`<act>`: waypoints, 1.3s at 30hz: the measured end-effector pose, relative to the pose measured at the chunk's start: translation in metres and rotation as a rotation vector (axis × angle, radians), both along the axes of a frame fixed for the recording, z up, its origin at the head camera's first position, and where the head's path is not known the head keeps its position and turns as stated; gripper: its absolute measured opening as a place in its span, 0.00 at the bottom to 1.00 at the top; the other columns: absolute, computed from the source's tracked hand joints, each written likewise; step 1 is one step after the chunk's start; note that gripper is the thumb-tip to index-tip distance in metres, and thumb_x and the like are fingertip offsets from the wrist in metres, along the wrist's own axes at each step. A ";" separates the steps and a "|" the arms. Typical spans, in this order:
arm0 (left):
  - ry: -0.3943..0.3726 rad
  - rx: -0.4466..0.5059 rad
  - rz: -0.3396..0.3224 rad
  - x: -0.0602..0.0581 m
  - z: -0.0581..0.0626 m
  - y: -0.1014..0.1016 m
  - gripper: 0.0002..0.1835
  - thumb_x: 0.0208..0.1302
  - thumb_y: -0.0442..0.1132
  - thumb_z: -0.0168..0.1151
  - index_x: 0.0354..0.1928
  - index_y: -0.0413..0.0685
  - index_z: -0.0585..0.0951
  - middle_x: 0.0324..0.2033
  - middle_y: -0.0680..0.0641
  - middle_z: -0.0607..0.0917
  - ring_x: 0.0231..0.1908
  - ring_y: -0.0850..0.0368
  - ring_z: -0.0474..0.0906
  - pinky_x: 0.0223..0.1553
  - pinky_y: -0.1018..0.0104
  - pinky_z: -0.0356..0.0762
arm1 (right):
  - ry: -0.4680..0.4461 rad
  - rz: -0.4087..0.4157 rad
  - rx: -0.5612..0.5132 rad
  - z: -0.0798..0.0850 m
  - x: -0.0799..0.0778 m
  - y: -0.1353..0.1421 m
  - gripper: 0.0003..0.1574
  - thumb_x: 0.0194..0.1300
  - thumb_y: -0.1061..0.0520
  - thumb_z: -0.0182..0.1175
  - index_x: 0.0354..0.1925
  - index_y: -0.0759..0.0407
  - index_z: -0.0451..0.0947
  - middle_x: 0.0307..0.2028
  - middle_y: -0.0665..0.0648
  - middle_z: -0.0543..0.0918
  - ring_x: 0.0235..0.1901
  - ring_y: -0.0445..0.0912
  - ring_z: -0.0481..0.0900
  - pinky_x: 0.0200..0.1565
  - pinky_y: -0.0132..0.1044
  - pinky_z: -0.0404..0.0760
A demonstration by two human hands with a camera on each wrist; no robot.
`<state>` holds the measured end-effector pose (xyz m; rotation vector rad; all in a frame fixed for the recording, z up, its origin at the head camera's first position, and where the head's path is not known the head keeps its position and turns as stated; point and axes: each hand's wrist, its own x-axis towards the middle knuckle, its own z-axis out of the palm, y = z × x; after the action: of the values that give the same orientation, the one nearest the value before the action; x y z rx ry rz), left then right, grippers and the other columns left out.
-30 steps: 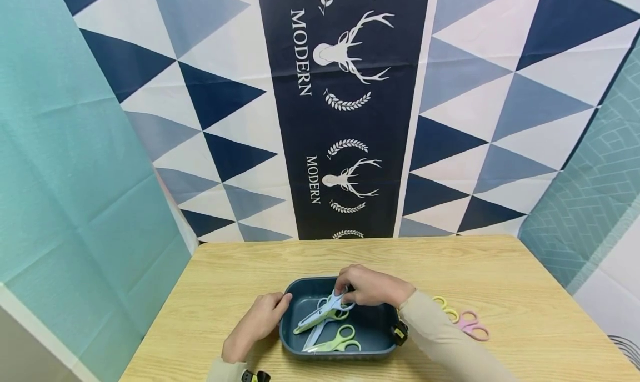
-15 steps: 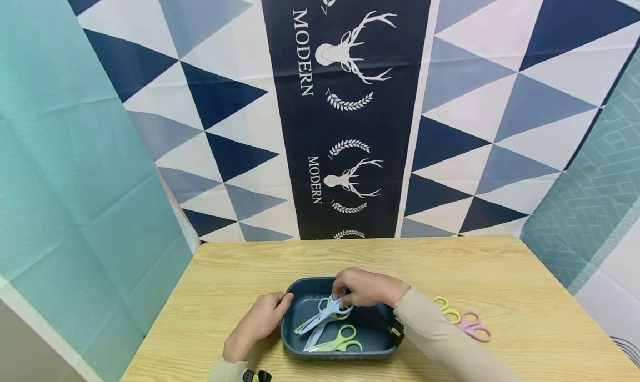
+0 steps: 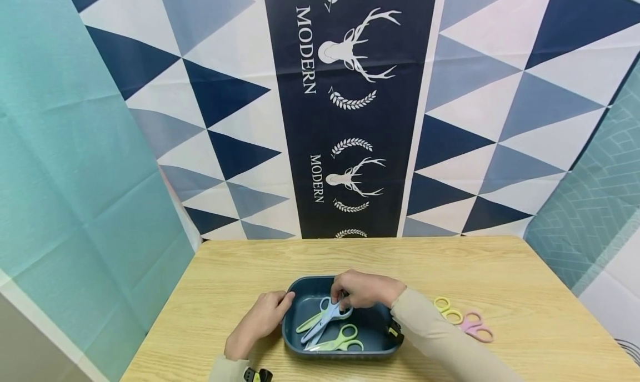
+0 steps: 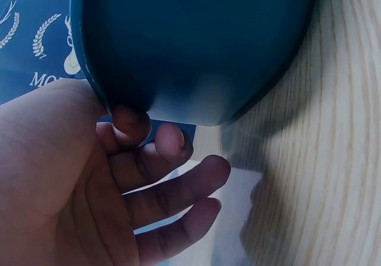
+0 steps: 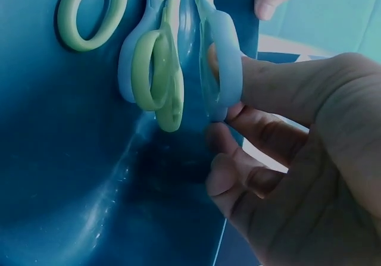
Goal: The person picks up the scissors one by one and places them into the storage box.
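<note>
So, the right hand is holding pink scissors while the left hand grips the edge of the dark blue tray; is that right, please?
Not quite: the scissors in the right hand are light blue, not pink, as the right wrist view shows. The left hand does grip the edge of the dark blue tray.

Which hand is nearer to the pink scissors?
Right: the right hand holds blue scissors over the tray, left of the pink scissors; the left hand grips the tray's left rim, farther away.

Six pairs of scissors (image 3: 327,317), two hands (image 3: 264,318), two wrist devices (image 3: 395,332), one tray (image 3: 377,322), one table (image 3: 240,268)
</note>
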<state>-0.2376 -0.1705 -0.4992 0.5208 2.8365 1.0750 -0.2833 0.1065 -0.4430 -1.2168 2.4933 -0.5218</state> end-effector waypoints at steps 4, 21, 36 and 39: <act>-0.009 0.001 0.003 0.000 0.000 0.000 0.25 0.83 0.50 0.45 0.27 0.45 0.77 0.19 0.54 0.73 0.20 0.62 0.70 0.25 0.69 0.69 | -0.013 -0.001 0.026 -0.003 -0.002 -0.002 0.05 0.66 0.62 0.70 0.39 0.52 0.87 0.35 0.43 0.82 0.32 0.32 0.74 0.38 0.28 0.78; -0.002 -0.011 0.014 0.000 0.001 0.000 0.25 0.83 0.51 0.45 0.26 0.48 0.76 0.18 0.55 0.72 0.20 0.64 0.69 0.25 0.70 0.69 | -0.099 -0.096 0.079 -0.002 0.007 -0.006 0.07 0.60 0.62 0.75 0.35 0.51 0.88 0.29 0.40 0.82 0.28 0.34 0.75 0.34 0.30 0.77; 0.012 -0.011 0.001 0.000 0.001 0.001 0.25 0.83 0.51 0.45 0.26 0.47 0.75 0.19 0.55 0.72 0.21 0.64 0.68 0.25 0.69 0.68 | -0.107 -0.071 0.042 -0.001 0.007 -0.003 0.08 0.61 0.65 0.73 0.36 0.52 0.90 0.33 0.44 0.87 0.31 0.32 0.78 0.35 0.28 0.79; 0.015 -0.016 0.003 0.000 0.000 0.001 0.25 0.83 0.51 0.45 0.25 0.48 0.74 0.19 0.55 0.71 0.21 0.64 0.68 0.26 0.70 0.67 | -0.098 -0.065 0.037 0.000 0.007 -0.003 0.08 0.62 0.65 0.72 0.36 0.52 0.90 0.33 0.43 0.87 0.30 0.32 0.78 0.35 0.28 0.79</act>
<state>-0.2378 -0.1698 -0.4995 0.5253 2.8572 1.0530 -0.2764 0.1040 -0.4426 -1.0728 2.4561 -0.5353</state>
